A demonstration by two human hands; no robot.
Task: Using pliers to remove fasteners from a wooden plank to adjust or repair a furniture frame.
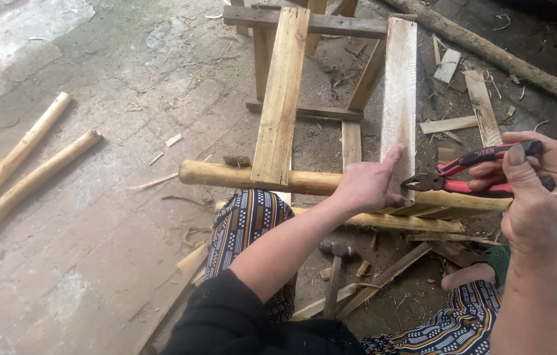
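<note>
Dirt and brick floor w/ wood scraps and chips all over, two peeled poles (pixel 22 172) lying off to my left. In front of me a rough wooden frame (pixel 305 72) w/ a round pole (pixel 226 176) across it and two planks leaning on that. My left hand (pixel 367 185) rests on the pale rough-sawn plank (pixel 400 98), fingers curled, index pointing up along its lower end, holding nothing. My right hand (pixel 541 190) is closed round the red-handled pliers (pixel 462 172), nose touching the plank's bottom edge just beside my left thumb. A hammer (pixel 335 269) lies on the ground btw my knees.
</note>
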